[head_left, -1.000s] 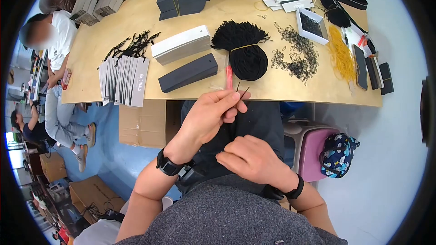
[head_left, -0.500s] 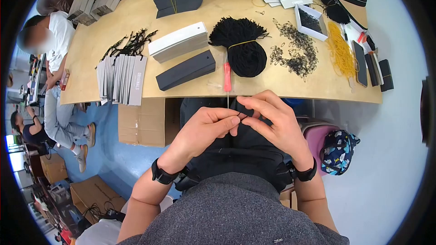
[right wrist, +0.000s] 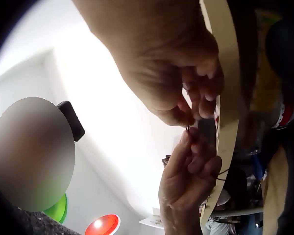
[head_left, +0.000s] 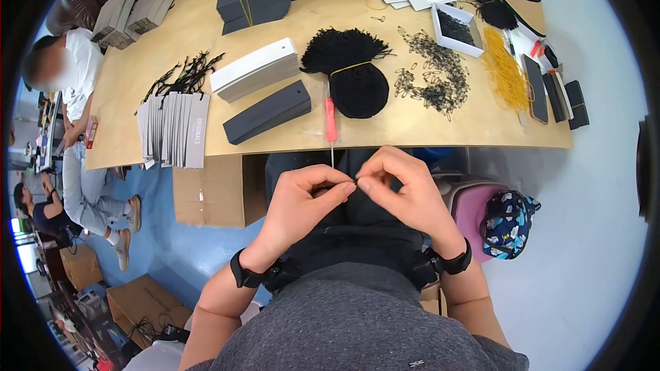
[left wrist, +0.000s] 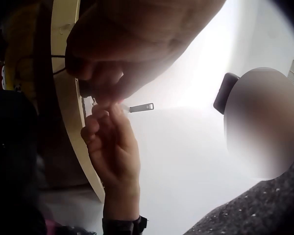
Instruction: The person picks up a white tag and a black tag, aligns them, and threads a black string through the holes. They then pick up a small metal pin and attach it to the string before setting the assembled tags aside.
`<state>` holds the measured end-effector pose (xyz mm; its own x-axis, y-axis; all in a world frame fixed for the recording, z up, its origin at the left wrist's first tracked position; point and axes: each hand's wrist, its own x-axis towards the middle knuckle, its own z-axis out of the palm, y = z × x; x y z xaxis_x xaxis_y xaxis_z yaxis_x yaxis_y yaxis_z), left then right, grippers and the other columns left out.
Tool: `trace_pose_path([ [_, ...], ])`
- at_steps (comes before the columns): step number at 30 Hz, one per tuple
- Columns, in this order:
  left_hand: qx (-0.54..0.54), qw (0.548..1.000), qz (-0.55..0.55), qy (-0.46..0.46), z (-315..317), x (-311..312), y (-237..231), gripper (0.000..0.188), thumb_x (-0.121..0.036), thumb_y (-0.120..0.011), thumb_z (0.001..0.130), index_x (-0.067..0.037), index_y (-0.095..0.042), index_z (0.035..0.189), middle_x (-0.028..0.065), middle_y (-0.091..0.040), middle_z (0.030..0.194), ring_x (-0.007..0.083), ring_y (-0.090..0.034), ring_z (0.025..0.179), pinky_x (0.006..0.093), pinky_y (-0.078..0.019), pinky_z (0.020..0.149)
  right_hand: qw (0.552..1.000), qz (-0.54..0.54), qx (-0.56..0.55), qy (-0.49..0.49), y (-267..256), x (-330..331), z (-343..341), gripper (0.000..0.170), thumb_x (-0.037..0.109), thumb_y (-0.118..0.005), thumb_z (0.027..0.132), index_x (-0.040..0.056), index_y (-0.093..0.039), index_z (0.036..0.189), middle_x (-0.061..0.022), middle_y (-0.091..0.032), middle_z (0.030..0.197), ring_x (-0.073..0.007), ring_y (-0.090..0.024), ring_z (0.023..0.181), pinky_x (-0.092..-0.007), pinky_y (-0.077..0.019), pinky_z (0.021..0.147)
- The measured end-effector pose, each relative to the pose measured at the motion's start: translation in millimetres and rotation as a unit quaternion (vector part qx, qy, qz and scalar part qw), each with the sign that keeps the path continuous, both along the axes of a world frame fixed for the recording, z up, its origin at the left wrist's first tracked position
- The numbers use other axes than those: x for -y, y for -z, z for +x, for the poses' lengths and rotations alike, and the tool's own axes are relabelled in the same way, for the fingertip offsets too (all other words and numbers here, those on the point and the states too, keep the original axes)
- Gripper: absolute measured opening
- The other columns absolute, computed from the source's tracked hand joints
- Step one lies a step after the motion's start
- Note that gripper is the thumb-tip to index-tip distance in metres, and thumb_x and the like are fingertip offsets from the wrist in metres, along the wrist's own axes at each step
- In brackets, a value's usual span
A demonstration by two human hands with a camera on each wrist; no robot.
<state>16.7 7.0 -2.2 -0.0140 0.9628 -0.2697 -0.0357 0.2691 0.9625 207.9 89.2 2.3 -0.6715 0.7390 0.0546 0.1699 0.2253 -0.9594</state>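
Observation:
A thin black cord (right wrist: 187, 129) is pinched between thumb and fingertips of the left hand (head_left: 299, 203), its loose ends showing past the fingers in both wrist views. The right hand (head_left: 409, 196) meets it fingertip to fingertip, thumb and index finger pinching the same cord; most of it is hidden by the fingers. Both hands are in front of the table's near edge, over the lap. Just beyond them a red-handled tool (head_left: 331, 121) lies with its thin metal shaft past the edge. Behind it lies a black cord bundle (head_left: 359, 89) with a yellow band.
On the table (head_left: 261, 145) are a dark card stack (head_left: 267, 113), a white card stack (head_left: 254, 70), corded grey tags (head_left: 172, 127), scattered small pins (head_left: 443, 82), a white box (head_left: 474, 47), yellow bands (head_left: 504, 69) and a phone (head_left: 535, 89). A person sits at the left.
The right hand has come up from the lap to the left hand and now pinches the cord with it. The left hand has moved down, off the table's edge. The view has shifted slightly.

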Motion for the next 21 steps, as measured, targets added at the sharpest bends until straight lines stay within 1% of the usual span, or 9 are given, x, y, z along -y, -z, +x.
trace_pose_path([
  [3, 0.008, 1.000, 0.000, -0.023, -1, 0, 2, 0.012, -0.006, -0.071, 0.090, 0.002, -0.073, 0.097, 0.0023, -0.070, 0.084, 0.0060, -0.061, 0.076, 0.0210, -0.0477, 0.070, 0.975, 0.149, 0.085, 0.143, -3, -18, 7, 0.009, 0.008, -0.068, 0.089, 0.0022, -0.066, 0.095, -0.0106, -0.060, 0.086, -0.0216, -0.062, 0.068, -0.0313, -0.0485, 0.061],
  [6, 0.040, 0.998, -0.012, -0.040, -3, -1, 5, 0.012, -0.005, -0.071, 0.090, 0.003, -0.073, 0.098, 0.0032, -0.071, 0.084, 0.0076, -0.062, 0.075, 0.0209, -0.0475, 0.069, 0.900, 0.291, 0.199, 0.256, 8, -47, 18, 0.007, 0.011, -0.067, 0.089, 0.0057, -0.068, 0.094, -0.0104, -0.059, 0.086, -0.0290, -0.063, 0.074, -0.0373, -0.0500, 0.065],
  [7, 0.059, 0.997, -0.017, -0.048, -3, -2, 7, 0.012, -0.005, -0.071, 0.090, 0.002, -0.074, 0.098, 0.0034, -0.071, 0.084, 0.0076, -0.062, 0.074, 0.0205, -0.0467, 0.067, 0.900, 0.292, 0.199, 0.257, 12, -56, 20, 0.007, 0.011, -0.067, 0.089, 0.0057, -0.068, 0.094, -0.0104, -0.059, 0.086, -0.0290, -0.063, 0.074, -0.0373, -0.0500, 0.065],
  [9, 0.067, 0.996, -0.019, -0.049, -3, -3, 6, 0.012, -0.006, -0.071, 0.090, 0.002, -0.074, 0.099, 0.0037, -0.071, 0.086, 0.0073, -0.061, 0.074, 0.0201, -0.0454, 0.066, 0.872, 0.346, 0.232, 0.258, 19, -72, 23, 0.009, 0.013, -0.067, 0.088, 0.0072, -0.069, 0.095, -0.0101, -0.059, 0.087, -0.0307, -0.063, 0.077, -0.0399, -0.0507, 0.067],
  [13, 0.081, 0.994, -0.024, -0.066, -5, -7, 8, 0.013, -0.008, -0.071, 0.091, 0.001, -0.073, 0.100, 0.0039, -0.071, 0.088, 0.0058, -0.059, 0.074, 0.0193, -0.0410, 0.062, 0.867, 0.371, 0.255, 0.216, 17, -85, 21, 0.008, 0.011, -0.068, 0.085, 0.0063, -0.067, 0.091, -0.0101, -0.058, 0.087, -0.0304, -0.063, 0.078, -0.0403, -0.0515, 0.068],
  [15, 0.093, 0.993, -0.024, -0.075, -6, -8, 9, 0.013, -0.008, -0.070, 0.091, 0.001, -0.073, 0.100, 0.0038, -0.071, 0.087, 0.0053, -0.057, 0.073, 0.0194, -0.0404, 0.062, 0.825, 0.436, 0.300, 0.198, 16, -88, 18, 0.006, 0.009, -0.067, 0.083, 0.0054, -0.065, 0.086, -0.0103, -0.057, 0.086, -0.0299, -0.063, 0.078, -0.0404, -0.0518, 0.069],
  [18, 0.117, 0.989, -0.018, -0.084, -7, -11, 8, 0.013, -0.008, -0.070, 0.091, 0.002, -0.072, 0.100, 0.0038, -0.070, 0.086, 0.0045, -0.055, 0.071, 0.0196, -0.0392, 0.061, 0.807, 0.454, 0.316, 0.205, 19, -91, 16, 0.006, 0.008, -0.067, 0.082, 0.0053, -0.062, 0.083, -0.0105, -0.056, 0.084, -0.0294, -0.062, 0.078, -0.0407, -0.0515, 0.067],
  [19, 0.129, 0.988, -0.015, -0.086, -7, -12, 8, 0.013, -0.008, -0.070, 0.092, 0.002, -0.072, 0.100, 0.0038, -0.070, 0.086, 0.0042, -0.054, 0.070, 0.0196, -0.0386, 0.061, 0.807, 0.455, 0.315, 0.205, 18, -90, 15, 0.006, 0.008, -0.067, 0.082, 0.0053, -0.062, 0.083, -0.0105, -0.056, 0.084, -0.0294, -0.062, 0.078, -0.0407, -0.0515, 0.067],
  [21, 0.130, 0.987, -0.013, -0.090, -8, -13, 10, 0.013, -0.007, -0.069, 0.092, 0.002, -0.072, 0.100, 0.0040, -0.069, 0.086, 0.0042, -0.053, 0.070, 0.0194, -0.0385, 0.061, 0.841, 0.421, 0.247, 0.232, 14, -86, 14, 0.008, 0.008, -0.066, 0.082, 0.0048, -0.061, 0.086, -0.0102, -0.057, 0.086, -0.0293, -0.062, 0.076, -0.0406, -0.0508, 0.064],
])
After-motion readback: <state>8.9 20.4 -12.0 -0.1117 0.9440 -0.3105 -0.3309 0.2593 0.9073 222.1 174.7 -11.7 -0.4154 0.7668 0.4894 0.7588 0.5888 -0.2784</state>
